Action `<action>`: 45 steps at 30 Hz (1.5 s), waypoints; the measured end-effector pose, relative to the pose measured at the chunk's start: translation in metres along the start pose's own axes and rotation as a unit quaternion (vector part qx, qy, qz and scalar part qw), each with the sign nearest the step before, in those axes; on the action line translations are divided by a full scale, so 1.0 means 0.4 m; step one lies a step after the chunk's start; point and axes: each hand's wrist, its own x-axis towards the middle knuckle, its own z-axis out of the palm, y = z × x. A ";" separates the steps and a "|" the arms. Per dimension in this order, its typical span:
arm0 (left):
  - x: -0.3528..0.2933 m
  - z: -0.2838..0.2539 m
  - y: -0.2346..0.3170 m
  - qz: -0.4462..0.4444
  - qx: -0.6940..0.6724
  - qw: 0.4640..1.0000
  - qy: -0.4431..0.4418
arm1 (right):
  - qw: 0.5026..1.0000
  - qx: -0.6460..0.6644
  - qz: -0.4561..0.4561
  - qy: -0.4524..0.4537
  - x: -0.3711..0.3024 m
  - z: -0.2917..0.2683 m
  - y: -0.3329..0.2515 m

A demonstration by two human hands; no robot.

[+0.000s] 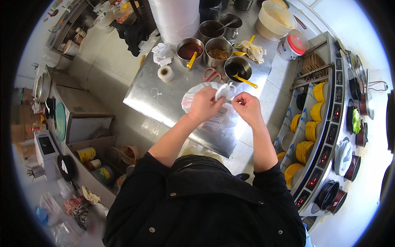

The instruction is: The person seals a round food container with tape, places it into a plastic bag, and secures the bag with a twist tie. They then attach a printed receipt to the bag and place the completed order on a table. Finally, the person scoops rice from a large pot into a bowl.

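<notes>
A white, partly see-through plastic bag (222,119) with a printed paper label sits on the steel table in front of me. My left hand (203,103) is closed round its gathered top, and a white tuft of plastic sticks up above the fingers. Just to the right, my right hand (249,109) pinches a thin pale strand that runs toward the left hand. I cannot tell whether the strand is string or twisted plastic. Beyond the bag lie red-handled scissors (212,75). Farther left stand a white roll (166,73) and a loose bit of string (156,94).
Metal pots of sauce (190,50) and a dark-filled pot (238,69) with a yellow-handled ladle line the table's far side. Behind them rises a tall stack of clear lids (175,20). On the right runs a counter with yellow-rimmed dishes (304,152) and control panels.
</notes>
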 end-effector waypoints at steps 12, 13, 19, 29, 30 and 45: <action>-0.008 -0.014 0.011 -0.042 -0.101 0.994 0.010 | 0.995 -0.042 -0.042 0.082 -0.043 0.073 -0.031; -0.010 -0.017 0.008 -0.034 -0.131 0.991 -0.004 | 0.997 -0.023 -0.030 0.068 -0.041 0.074 -0.026; 0.018 -0.029 -0.004 0.064 -0.092 0.993 -0.034 | 0.992 0.124 0.012 0.022 -0.033 0.076 -0.017; -0.003 -0.023 -0.009 -0.122 -0.161 0.979 0.014 | 0.995 0.082 -0.018 0.054 -0.022 0.066 -0.030; -0.001 -0.022 -0.010 -0.123 -0.156 0.980 0.021 | 0.997 0.001 -0.043 0.069 -0.029 0.075 -0.032; 0.075 -0.052 0.008 -0.107 -0.046 0.992 -0.056 | 0.909 -0.227 -0.333 0.108 -0.038 0.154 -0.052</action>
